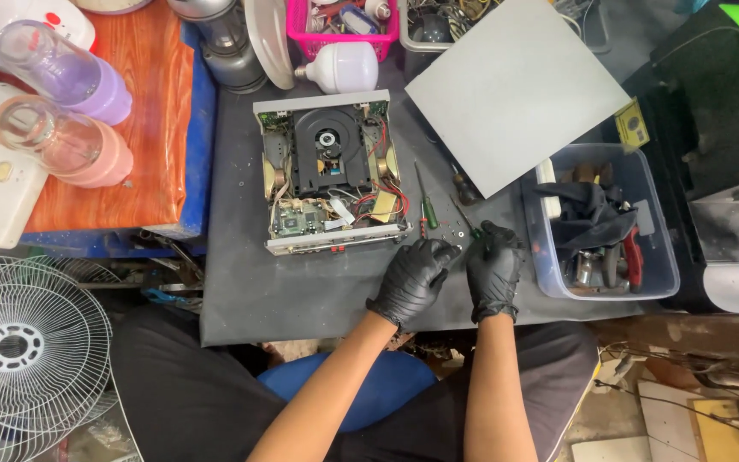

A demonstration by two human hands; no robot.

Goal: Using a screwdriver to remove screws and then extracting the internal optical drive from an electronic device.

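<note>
An opened disc player (332,171) with its cover off lies on the dark grey mat (241,291), showing the black disc drive, wires and a green circuit board. My left hand (415,278) in a black glove rests on the mat just right of the player's front corner, fingertips pinched near several small screws (453,231). My right hand (494,269), also gloved, sits beside it and grips a small green-handled screwdriver (466,221). A second green screwdriver (425,205) lies on the mat close to the player.
The grey metal cover (515,85) lies at the back right. A clear plastic tool bin (602,224) stands right of my hands. Two bottles (66,103) lie on the orange table at left, a white fan guard (23,342) sits lower left, and a bulb (344,67) and pink basket (342,21) are behind.
</note>
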